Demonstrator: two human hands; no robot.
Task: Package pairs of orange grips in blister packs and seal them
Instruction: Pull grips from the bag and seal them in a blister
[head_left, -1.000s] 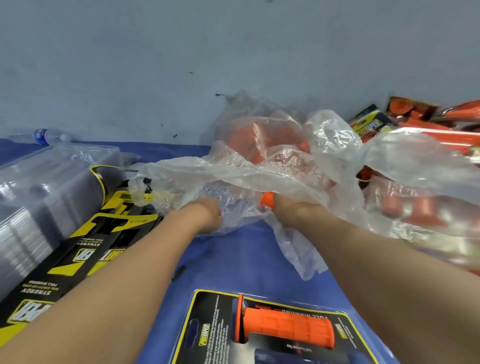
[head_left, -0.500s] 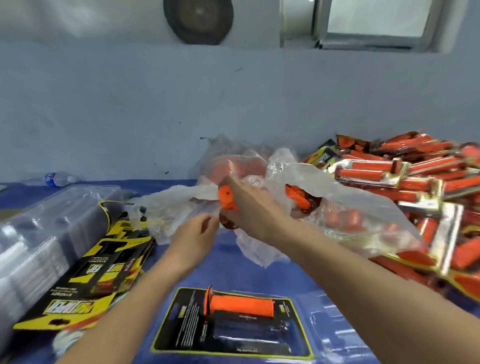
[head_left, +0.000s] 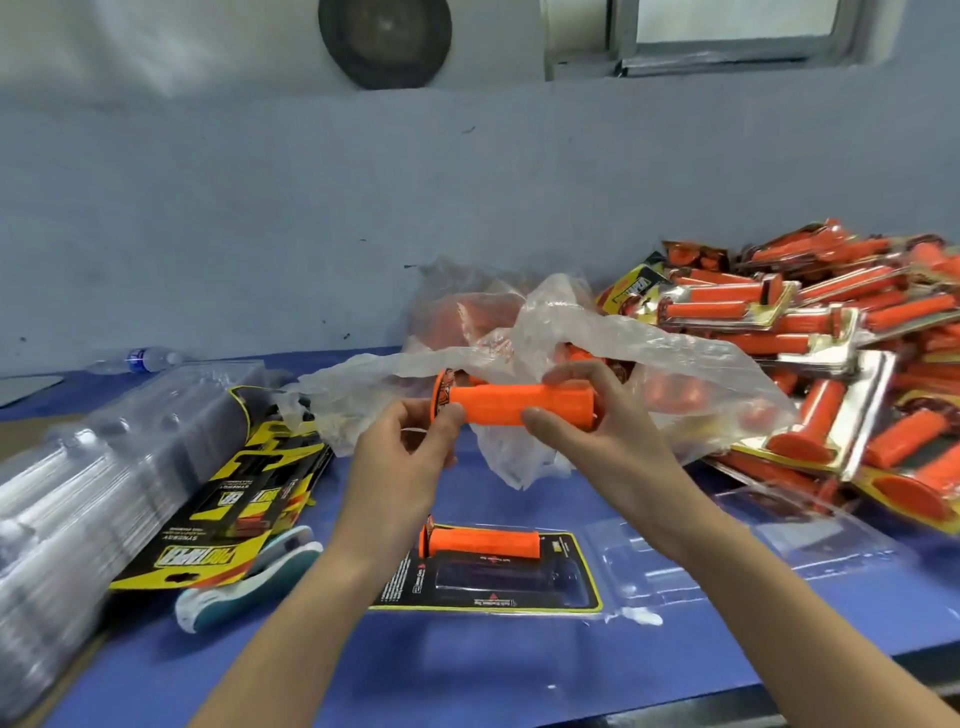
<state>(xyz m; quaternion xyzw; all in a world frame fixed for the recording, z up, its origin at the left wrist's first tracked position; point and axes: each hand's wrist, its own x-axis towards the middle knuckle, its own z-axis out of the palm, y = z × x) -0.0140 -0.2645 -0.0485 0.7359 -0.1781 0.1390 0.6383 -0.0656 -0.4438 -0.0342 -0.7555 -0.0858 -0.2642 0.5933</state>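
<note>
Two hands, both on one orange grip.
- Left hand grip (head_left: 400, 457): thumb and fingers pinch the flanged end of the held orange grip (head_left: 519, 402).
- Right hand grip (head_left: 597, 431): closed round the other end, fingers over the top and thumb on the near side.
- The held orange grip lies about level, in the air above the table (head_left: 467, 670) and just in front of the bag (head_left: 649, 338).

One open pack (head_left: 488, 582) lies flat on the table below the hands.
- One packed orange grip (head_left: 483, 541) sits in its far slot, flange to the left.
- The near slot shows only dark card.
- Its clear lid (head_left: 675, 561) is folded out to the right.

That makes two orange grips plainly countable. The one crumpled clear bag has more orange shapes inside, too blurred to count.

- Right: one pile of sealed packs (head_left: 831, 332) against the wall, overlapping, too many to count.
- Left: one stack of clear shells (head_left: 78, 467), blurred, count unclear.
- Beside the shells: one fanned stack of yellow-black cards (head_left: 234, 493).
- One teal-and-white item (head_left: 249, 582) lies touching the near edge of the cards; I cannot tell what it is.
- One bottle (head_left: 140, 359) lies on its side at the far left by the wall.
</note>
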